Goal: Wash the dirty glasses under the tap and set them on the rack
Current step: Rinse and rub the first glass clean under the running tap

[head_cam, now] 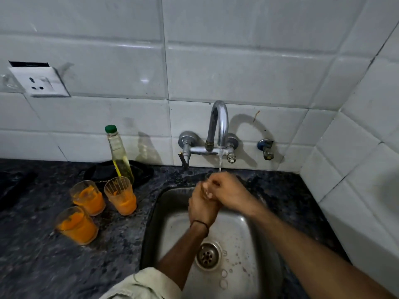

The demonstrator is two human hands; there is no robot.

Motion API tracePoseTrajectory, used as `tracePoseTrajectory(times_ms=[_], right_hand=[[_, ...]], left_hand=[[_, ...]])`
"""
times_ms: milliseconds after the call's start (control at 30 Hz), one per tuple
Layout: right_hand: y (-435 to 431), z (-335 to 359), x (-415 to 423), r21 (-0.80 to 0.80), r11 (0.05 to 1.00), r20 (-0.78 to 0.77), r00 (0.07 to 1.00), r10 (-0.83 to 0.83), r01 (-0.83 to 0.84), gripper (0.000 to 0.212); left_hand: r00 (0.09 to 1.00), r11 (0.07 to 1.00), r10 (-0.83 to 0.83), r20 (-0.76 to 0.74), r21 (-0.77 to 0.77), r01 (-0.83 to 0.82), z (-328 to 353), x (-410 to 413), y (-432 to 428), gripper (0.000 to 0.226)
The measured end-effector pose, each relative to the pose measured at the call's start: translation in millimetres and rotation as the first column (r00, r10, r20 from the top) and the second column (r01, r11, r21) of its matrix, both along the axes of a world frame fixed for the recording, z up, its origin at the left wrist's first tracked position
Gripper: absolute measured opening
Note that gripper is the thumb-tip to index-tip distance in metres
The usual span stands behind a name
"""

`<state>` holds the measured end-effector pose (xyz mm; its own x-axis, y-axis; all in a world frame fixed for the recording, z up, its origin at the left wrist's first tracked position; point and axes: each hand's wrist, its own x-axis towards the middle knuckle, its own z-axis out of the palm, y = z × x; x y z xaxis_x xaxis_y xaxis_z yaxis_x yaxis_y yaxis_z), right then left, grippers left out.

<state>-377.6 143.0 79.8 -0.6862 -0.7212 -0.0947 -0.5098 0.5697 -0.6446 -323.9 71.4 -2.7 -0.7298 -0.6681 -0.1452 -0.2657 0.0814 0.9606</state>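
Orange-smeared glasses (88, 198) — three — on counter (32, 255); left hand (201, 209) and right hand (228, 190) grip one clear glass (206, 189), fingers (213, 181) curled, under tap (220, 124).

1. A clear glass (206, 187), mostly hidden, is being gripped by the left hand (201, 209) and right hand (228, 189) under the tap's (219, 124) running water.
2. Three orange-smeared glasses are being left standing close together on the bench (32, 255): rear-left glass (88, 197), rear-right glass (121, 196), front glass (76, 225).
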Motion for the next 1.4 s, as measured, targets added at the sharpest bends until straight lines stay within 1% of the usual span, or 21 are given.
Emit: tracePoseTrajectory(times_ms=[67,133,167,233,300,367,433,500,533,633,733,767,833,900,967,1100,1200,1233,1300,1367,1400], right_hand=[[-13.4,-6.6,6.5,0.087,0.990,-0.094,0.991,-0.099,0.107,0.037],[-12.5,-3.7,6.9,0.141,0.987,-0.177,0.983,-0.046,0.071,0.039],[-7.8,1.7,5.1,0.143,0.990,-0.151,0.988,0.030,-0.008,0.037],[4.1,15.9,1.9,0.100,0.978,-0.019,0.982,0.186,-0.183,0.028],[12.0,25.1,0.3,0.064,0.965,0.064,0.966,0.250,-0.254,0.019],[8.5,24.0,-1.8,0.072,0.978,0.004,0.981,0.195,-0.194,0.014],[-2.5,16.7,0.3,0.101,0.993,-0.041,0.997,0.070,-0.065,0.017],[-13.7,7.3,5.9,0.136,0.989,-0.098,0.994,-0.040,0.053,0.023],[-16.0,5.7,7.5,0.131,0.988,-0.147,0.987,-0.067,0.086,0.024],[-5.2,13.3,2.8,0.029,0.999,-0.129,0.992,-0.011,0.014,0.024],[13.1,27.0,-1.9,-0.026,0.988,0.079,0.985,0.156,-0.155,0.015],[14.5,26.8,-2.6,-0.022,0.984,0.102,0.978,0.181,-0.179,0.013],[9.1,21.1,-4.9,-0.036,0.989,0.093,0.984,0.149,-0.146,0.011],[-2.9,14.8,-3.6,-0.087,0.995,0.116,0.992,0.053,-0.043,0.012],[-11.3,9.6,2.2,-0.069,0.997,0.060,0.997,-0.039,0.043,0.022],[8.7,11.7,2.1,0.052,0.975,-0.282,0.934,0.221,-0.215,0.017],[30.7,17.6,-14.8,0.297,0.878,-0.443,0.760,0.476,-0.376,0.013],[33.2,15.6,-20.0,0.336,0.861,-0.434,0.748,0.502,-0.383,0.015],[30.4,10.9,-19.5,0.257,0.895,-0.289,0.854,0.432,-0.365,0.016],[19.1,2.0,-6.0,-0.002,0.971,0.029,0.970,0.240,-0.240,0.026],[11.1,-3.5,2.8,-0.160,0.984,0.203,0.974,0.104,-0.072,0.032]], left_hand=[[0.997,0.996,0.063,-0.046,-0.061,-0.066,-3.9,-4.0,6.5,0.014],[0.990,0.989,-0.126,-0.065,0.068,0.131,-2.7,-0.5,-4.2,0.010],[0.954,0.948,-0.295,-0.061,0.109,0.300,3.3,4.7,-12.4,0.015],[0.808,0.745,-0.548,-0.217,0.313,0.589,5.3,14.8,-32.6,0.026],[0.747,0.655,-0.587,-0.312,0.359,0.664,7.5,20.4,-42.5,0.034],[0.860,0.823,-0.464,-0.213,0.258,0.507,12.5,16.1,-32.8,0.033],[0.981,0.985,-0.174,-0.087,-0.008,0.174,15.8,6.3,-15.3,0.029],[0.994,0.968,0.062,-0.089,-0.239,-0.082,21.5,3.3,1.3,0.016],[0.990,0.953,0.083,-0.110,-0.281,-0.111,19.5,2.1,2.4,0.014],[0.966,0.973,-0.214,-0.145,-0.114,0.198,17.5,3.0,-16.7,0.034],[0.827,0.803,-0.510,-0.235,0.216,0.556,14.2,9.1,-45.6,0.043],[0.827,0.796,-0.519,-0.214,0.232,0.560,11.3,9.7,-50.1,0.041],[0.909,0.895,-0.396,-0.129,0.168,0.414,9.3,6.9,-42.6,0.044],[0.985,0.985,-0.165,-0.054,-0.055,0.162,10.3,3.5,-24.7,0.045],[0.996,0.980,-0.061,-0.066,-0.192,0.047,13.9,5.3,-11.5,0.041],[0.956,0.970,-0.232,-0.177,0.033,0.242,9.5,12.6,-29.7,0.046],[0.928,0.934,-0.353,-0.120,-0.105,0.342,7.1,16.1,-49.1,0.050],[0.933,0.926,-0.351,-0.077,-0.178,0.333,7.7,15.3,-51.1,0.050],[0.947,0.912,-0.320,-0.035,-0.284,0.297,10.5,11.5,-49.2,0.046],[0.956,0.876,-0.294,-0.013,-0.403,0.264,13.2,7.1,-45.3,0.042],[0.957,0.837,-0.291,0.006,-0.483,0.257,13.4,5.3,-44.0,0.041]])
